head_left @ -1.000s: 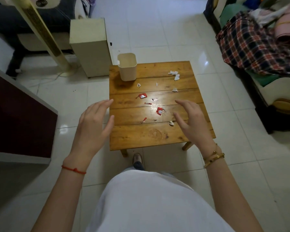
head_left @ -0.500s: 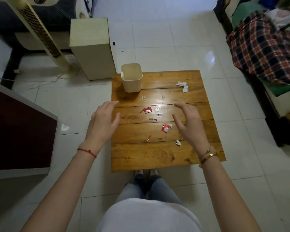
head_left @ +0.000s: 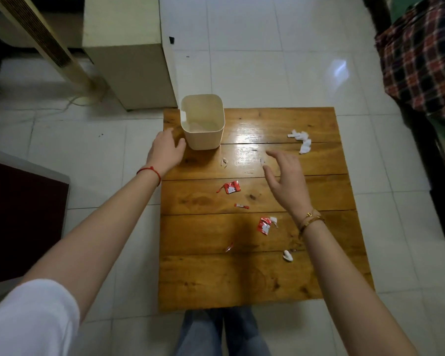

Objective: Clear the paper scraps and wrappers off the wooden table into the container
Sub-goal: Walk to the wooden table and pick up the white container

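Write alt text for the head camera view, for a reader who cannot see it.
Two bare hands reach over a wooden table littered with red wrappers and white paper scraps. The left hand is open beside a cream container at the far left corner; the open right hand hovers mid-table.

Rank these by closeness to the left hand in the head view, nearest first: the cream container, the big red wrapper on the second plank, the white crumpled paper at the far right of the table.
1. Cream container, just right of the left hand, about touching.
2. Big red wrapper, nearer the person, mid-table.
3. White crumpled paper, across the table by the right edge.
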The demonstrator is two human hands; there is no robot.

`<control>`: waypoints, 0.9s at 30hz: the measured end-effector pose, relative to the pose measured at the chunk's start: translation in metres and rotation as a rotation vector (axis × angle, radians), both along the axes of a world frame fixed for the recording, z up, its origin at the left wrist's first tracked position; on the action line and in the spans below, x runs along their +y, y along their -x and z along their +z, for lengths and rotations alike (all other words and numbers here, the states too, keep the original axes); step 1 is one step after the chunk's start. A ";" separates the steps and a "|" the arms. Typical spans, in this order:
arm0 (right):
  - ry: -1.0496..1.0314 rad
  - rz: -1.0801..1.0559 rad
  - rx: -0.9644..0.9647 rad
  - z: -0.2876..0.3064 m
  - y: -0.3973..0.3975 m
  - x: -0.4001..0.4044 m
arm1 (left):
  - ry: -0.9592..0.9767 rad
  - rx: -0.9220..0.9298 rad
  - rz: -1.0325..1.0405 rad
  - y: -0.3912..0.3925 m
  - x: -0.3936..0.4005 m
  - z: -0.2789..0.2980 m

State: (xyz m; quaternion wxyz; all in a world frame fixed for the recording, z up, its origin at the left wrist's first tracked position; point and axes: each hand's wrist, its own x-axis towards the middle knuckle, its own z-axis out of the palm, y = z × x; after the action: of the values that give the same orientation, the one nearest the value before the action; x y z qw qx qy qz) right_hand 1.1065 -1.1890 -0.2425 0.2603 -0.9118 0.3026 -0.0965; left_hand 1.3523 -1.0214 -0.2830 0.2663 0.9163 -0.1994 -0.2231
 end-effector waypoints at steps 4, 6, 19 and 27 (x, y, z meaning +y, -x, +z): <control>0.000 0.009 0.055 -0.043 -0.019 -0.013 | -0.037 0.116 0.082 -0.029 -0.031 -0.038; -0.012 0.021 0.091 -0.061 -0.026 -0.017 | -0.040 0.196 0.139 -0.039 -0.043 -0.051; -0.038 0.044 0.107 -0.102 -0.039 -0.024 | 0.153 0.278 0.290 -0.051 -0.069 -0.080; -0.028 0.046 0.094 -0.092 -0.031 -0.018 | 0.276 0.225 0.333 -0.022 -0.059 -0.059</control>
State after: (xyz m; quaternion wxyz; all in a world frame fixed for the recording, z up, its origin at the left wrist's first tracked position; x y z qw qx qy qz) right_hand 1.1377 -1.2071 -0.3342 0.2607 -0.9183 0.2949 -0.0433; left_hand 1.3742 -1.0806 -0.3419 0.4428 0.8607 -0.0432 -0.2474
